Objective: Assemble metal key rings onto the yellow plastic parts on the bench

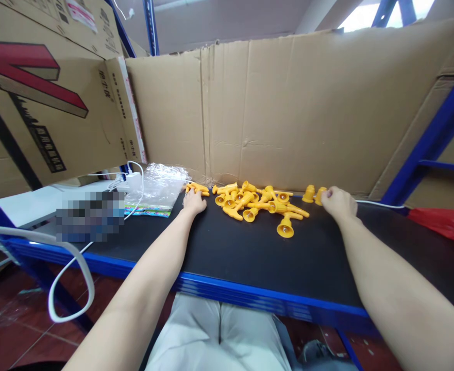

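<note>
A heap of several yellow trumpet-shaped plastic parts (255, 202) lies on the black table top (250, 257) near the cardboard wall. My left hand (194, 201) rests at the heap's left end, fingers closed on a yellow part (198, 188). My right hand (338, 202) sits at the right end, curled into a fist touching a small yellow cap (319, 195); a second cap (308, 194) stands just left of it. One trumpet part (286, 226) lies apart, nearer to me.
A cardboard wall (288, 113) closes the back of the table. A large printed carton (37, 103) hangs over the left side. Clear plastic bags (157, 188), a white cable (72, 268) and a red bag (443, 224) lie around. Blue shelf posts (431, 139) frame the sides.
</note>
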A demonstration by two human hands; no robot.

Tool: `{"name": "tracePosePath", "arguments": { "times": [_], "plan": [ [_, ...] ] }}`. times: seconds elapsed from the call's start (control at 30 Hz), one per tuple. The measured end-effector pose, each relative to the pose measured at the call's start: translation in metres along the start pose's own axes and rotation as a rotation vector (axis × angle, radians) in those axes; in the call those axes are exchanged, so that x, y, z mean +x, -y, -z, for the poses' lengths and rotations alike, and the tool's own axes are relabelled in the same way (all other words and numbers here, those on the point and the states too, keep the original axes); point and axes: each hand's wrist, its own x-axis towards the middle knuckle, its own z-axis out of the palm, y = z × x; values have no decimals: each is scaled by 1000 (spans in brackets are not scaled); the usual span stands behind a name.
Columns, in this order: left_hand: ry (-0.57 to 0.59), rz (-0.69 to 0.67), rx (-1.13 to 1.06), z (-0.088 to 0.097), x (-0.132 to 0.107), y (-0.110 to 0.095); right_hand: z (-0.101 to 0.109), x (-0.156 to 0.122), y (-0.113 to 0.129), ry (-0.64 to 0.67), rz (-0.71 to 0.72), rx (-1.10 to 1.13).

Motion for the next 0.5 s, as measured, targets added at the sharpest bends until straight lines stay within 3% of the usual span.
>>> {"name": "tracePosePath", "arguments": {
  "times": [0.23, 0.4, 0.5],
  "plan": [
    [-7, -19, -38, 1, -2, -2, 10, 12, 49, 315, 265, 37],
    [6, -8, -57, 0, -2, -4, 10, 4, 76, 326, 356, 156],
    [19, 0, -51, 2, -4, -5, 3, -6, 84, 325, 443, 115]
  ]
}}
